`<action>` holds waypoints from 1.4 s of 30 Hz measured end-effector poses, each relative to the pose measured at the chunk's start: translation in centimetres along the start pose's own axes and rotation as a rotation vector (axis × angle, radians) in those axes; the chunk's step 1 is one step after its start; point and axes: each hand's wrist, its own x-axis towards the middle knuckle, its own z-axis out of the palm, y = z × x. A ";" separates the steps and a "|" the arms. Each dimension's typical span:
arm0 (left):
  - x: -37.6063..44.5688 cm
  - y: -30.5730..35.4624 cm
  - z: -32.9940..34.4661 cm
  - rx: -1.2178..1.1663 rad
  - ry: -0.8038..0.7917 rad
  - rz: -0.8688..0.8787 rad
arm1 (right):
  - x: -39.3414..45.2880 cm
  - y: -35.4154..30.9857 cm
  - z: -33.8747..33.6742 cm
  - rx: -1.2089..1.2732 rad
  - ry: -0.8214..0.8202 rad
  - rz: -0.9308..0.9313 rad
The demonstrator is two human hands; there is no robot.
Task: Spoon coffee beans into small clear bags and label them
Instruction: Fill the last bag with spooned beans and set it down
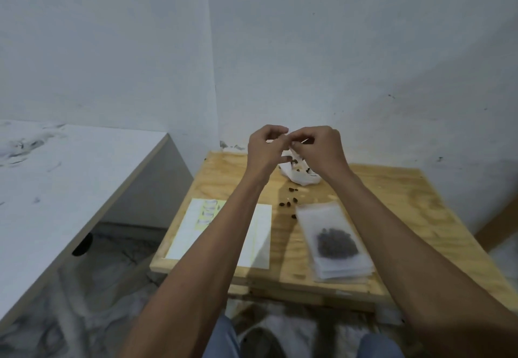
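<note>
Nearest us, at the bottom of the frame, our knees sit under the front edge of the plywood table point(398, 189), and our two forearms reach up across it.

Low and right of centre lies a stack of small clear bags point(336, 248); the top one holds a dark cluster of coffee beans point(337, 244) and lies flat, its mouth toward the far side. We cannot tell whether it is sealed. If it is open, a forearm brushing it on the way back could tip beans out, and the stack sits close to the table's near edge.

Left of centre a white label sheet point(252, 234) lies flat, partly hidden by our left forearm, with a few peeled-looking labels near its upper left corner. A careless arm could drag it.

Further up, loose beans point(288, 203) are scattered on the wood between the stack and a white plastic bag point(301, 177) that has beans at its crumpled opening. That bag looks soft and slack, so a nudge could spill more.

Farthest, in the middle of the frame, our left hand point(265, 147) and right hand point(319, 147) meet above the white bag, fingers curled and fingertips pinched together on something small and pale, probably a label, though we cannot make it out. A sticky label could fold onto itself or cling to a finger here. No spoon is visible.
</note>
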 end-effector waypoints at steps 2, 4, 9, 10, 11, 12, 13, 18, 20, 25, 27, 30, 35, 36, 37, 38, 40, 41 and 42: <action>-0.2 0.2 -0.1 -0.028 -0.055 -0.031 | 0.2 0.1 0.2 0.011 0.001 0.021; -0.3 0.4 -0.2 -0.033 -0.057 -0.043 | 0.3 0.3 0.2 0.020 -0.004 0.035; 0.3 0.1 0.0 0.151 -0.011 0.034 | 0.1 0.7 -0.1 -0.009 -0.016 0.047; 0.5 0.1 0.1 0.226 0.001 0.066 | 0.1 0.8 -0.1 -0.028 -0.008 0.044; 0.5 0.1 0.2 0.294 0.005 0.092 | 0.1 1.0 0.0 -0.050 -0.002 0.041; 0.6 0.1 0.3 0.349 0.000 0.110 | 0.0 1.1 0.0 -0.075 0.001 0.037; 0.6 0.1 0.4 0.393 -0.011 0.120 | -0.1 1.2 0.0 -0.101 0.003 0.030; 0.9 0.5 1.2 0.565 -0.053 0.161 | -0.1 1.3 -0.1 -0.176 -0.001 0.027; 1.1 0.8 1.5 0.618 -0.054 0.165 | 0.0 1.2 -0.3 -0.198 -0.002 0.035; 1.0 1.2 1.5 0.616 -0.054 0.145 | 0.6 1.3 -1.9 -0.196 0.042 0.074; 1.0 1.6 1.7 0.598 -0.042 0.168 | 0.8 1.2 -2.4 -0.187 0.054 0.034; 1.0 2.1 1.7 0.562 -0.036 0.221 | 0.9 1.0 -3.0 -0.173 0.059 0.001; 0.7 1.4 1.3 0.459 -0.052 0.304 | 0.7 0.8 -3.4 -0.129 -0.021 0.033; 0.7 1.2 1.3 0.452 -0.047 0.322 | 0.7 0.8 -3.3 -0.130 -0.029 0.044; 0.7 0.9 1.1 0.456 -0.043 0.346 | 0.7 0.7 -3.3 -0.144 -0.029 0.051; 0.7 0.7 1.0 0.476 -0.043 0.383 | 0.7 0.6 -3.3 -0.171 -0.019 0.052; 0.6 0.3 0.8 0.558 -0.062 0.474 | 0.7 0.3 -3.5 -0.225 0.017 0.036; 0.6 0.1 0.8 0.587 -0.067 0.508 | 0.7 0.2 -3.6 -0.229 0.034 0.026; 0.4 0.1 0.9 0.595 -0.064 0.528 | 0.7 0.1 -3.7 -0.215 0.042 0.018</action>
